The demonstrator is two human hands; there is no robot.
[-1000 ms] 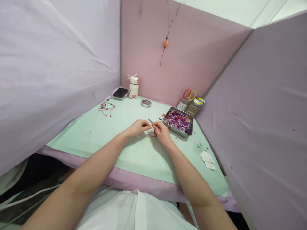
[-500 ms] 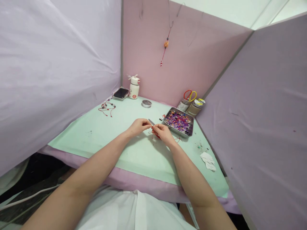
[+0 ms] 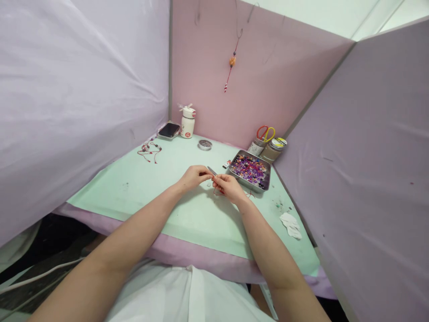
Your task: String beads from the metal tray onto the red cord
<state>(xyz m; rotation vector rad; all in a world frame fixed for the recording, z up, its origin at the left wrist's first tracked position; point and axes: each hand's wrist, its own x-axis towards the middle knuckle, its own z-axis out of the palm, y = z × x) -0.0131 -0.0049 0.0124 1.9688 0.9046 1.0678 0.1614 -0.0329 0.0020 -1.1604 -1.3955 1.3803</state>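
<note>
My left hand [image 3: 193, 176] is closed in a pinch, its fingertips meeting those of my right hand over the table. Between them runs a thin red cord [image 3: 219, 192], which also loops down below my right hand. My right hand [image 3: 229, 185] is closed, with thumb and forefinger pressed together on the cord. A slim grey metal tool [image 3: 211, 170] with a pointed end juts out past the right fingertips; most of it is hidden, so its kind is unclear. Beside my right hand lies a metal tray [image 3: 251, 184] of mixed purple, red, orange and dark beads [image 3: 250, 170].
Behind the tray stand jars [image 3: 271, 153] and red-and-yellow-handled scissors [image 3: 266, 133]. A spool [image 3: 205, 144], white bottle [image 3: 188, 123], phone [image 3: 169, 130] and beaded cords [image 3: 149, 150] sit at the back and left. A crumpled tissue [image 3: 290, 225] lies right. A beaded strand [image 3: 232, 61] hangs ahead.
Both hands stay in nearly the same place. The fingers of my right hand have shifted slightly, and less red cord shows beneath them.
</note>
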